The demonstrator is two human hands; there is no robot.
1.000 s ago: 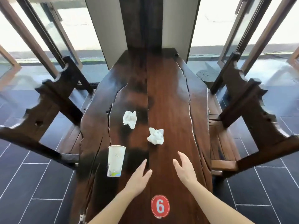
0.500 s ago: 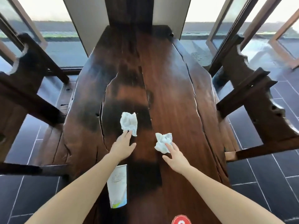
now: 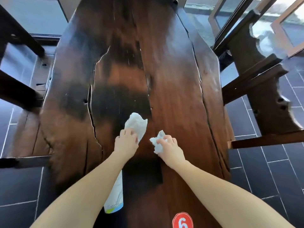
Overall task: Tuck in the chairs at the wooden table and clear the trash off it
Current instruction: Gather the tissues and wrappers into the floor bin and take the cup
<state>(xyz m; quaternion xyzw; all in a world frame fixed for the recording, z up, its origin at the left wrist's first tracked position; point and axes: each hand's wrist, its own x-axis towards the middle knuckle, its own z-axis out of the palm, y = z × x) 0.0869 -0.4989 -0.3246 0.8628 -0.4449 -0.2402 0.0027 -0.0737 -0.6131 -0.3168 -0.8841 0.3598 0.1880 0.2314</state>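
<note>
A long dark wooden table (image 3: 172, 89) runs away from me. My left hand (image 3: 125, 142) grips the near end of a crumpled white napkin (image 3: 136, 123). My right hand (image 3: 170, 148) curls round a second, smaller crumpled napkin (image 3: 157, 143). A white paper cup (image 3: 116, 199) stands near me, mostly hidden under my left forearm. A dark wooden chair (image 3: 263, 89) stands along the right side of the table and another chair (image 3: 18, 89) along the left.
A round red sticker with the number 6 (image 3: 182, 221) sits at the table's near end. Dark floor tiles (image 3: 269, 175) lie on both sides. Glass doors with wooden frames (image 3: 283, 22) stand at the far right.
Both hands reached forward from the near end to the napkins and closed on them. The camera moved forward and tilted down, so the cup now lies under my left forearm.
</note>
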